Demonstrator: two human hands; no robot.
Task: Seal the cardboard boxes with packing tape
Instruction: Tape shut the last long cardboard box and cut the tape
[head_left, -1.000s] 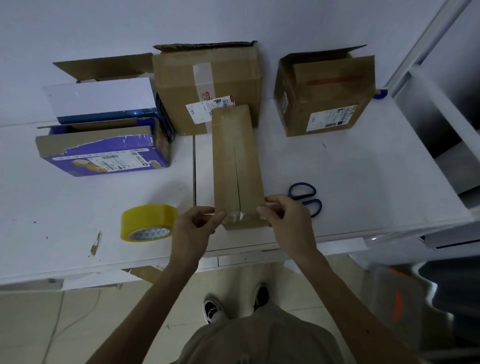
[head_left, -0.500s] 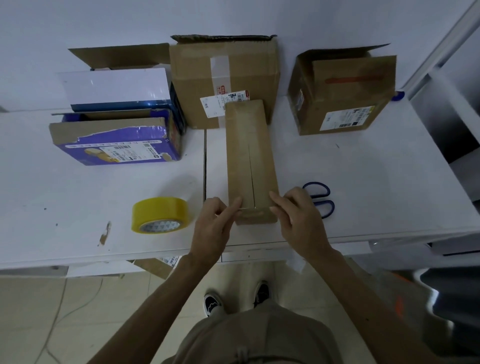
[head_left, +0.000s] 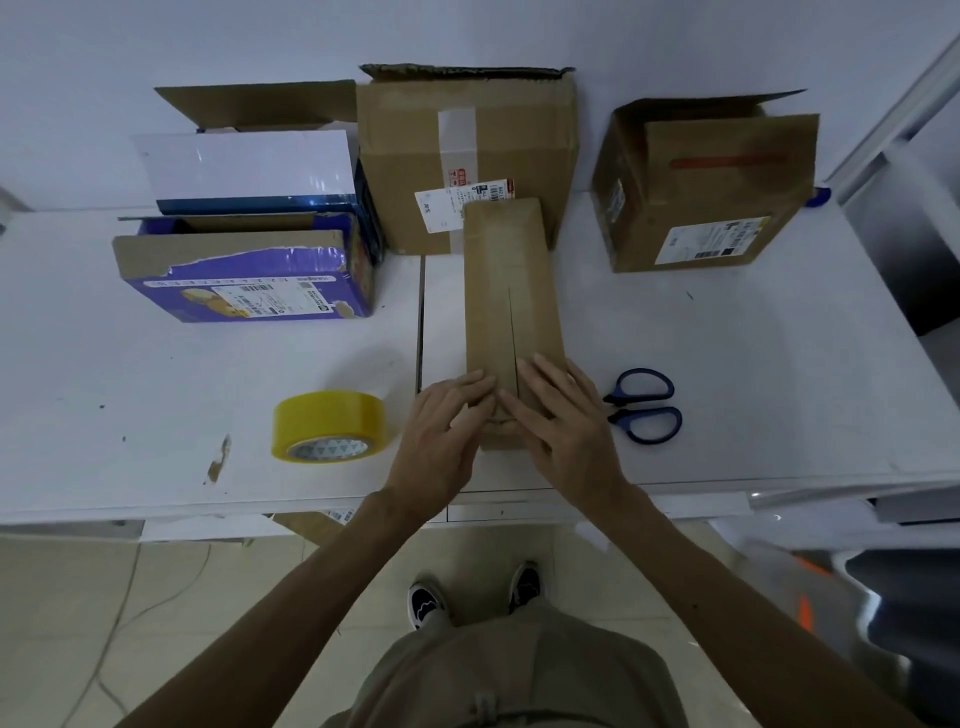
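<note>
**Item:** long box (head_left: 511, 312) — narrow brown carton lying flat on the table (head_left: 753, 395), long axis running away from you. The centre seam (head_left: 511, 327) faces up and shows as a dark slit along the near half.

**Hands:** your left hand (head_left: 447, 431) and right hand (head_left: 561, 421) both lie flat on the box's near end. Fingers are straight and pressing down, nothing held. The left hand is left of the seam and the right hand right of it, w/ fingertips nearly meeting over the slit.

**Tape on box:** poss. a short clear strip under your fingers. The hands cover that spot and the light is dim, so can't confirm.

**Step in hand (judged):** pressing the flaps shut at the near end.
- Keep both flaps level so the slit closes.
- Rub from the seam outward.
- Don't let the box slide toward the table lip.

**Supplies, rel. to long box:**
- Tape roll (head_left: 330, 426): yellow, just left of the near end, core facing you.
- Scissors (head_left: 644, 405): blue handles, just right of the near end.
- Neither is in your grip. The far part of the seam prob. needs the roll next.

**Other cartons, rel. to long box:**
- Tall box (head_left: 467, 156): right behind the far end.
- Right box (head_left: 701, 187): beyond, to the right.
- Purple box (head_left: 244, 280): off to the left.
- All three have their tops open.
</note>
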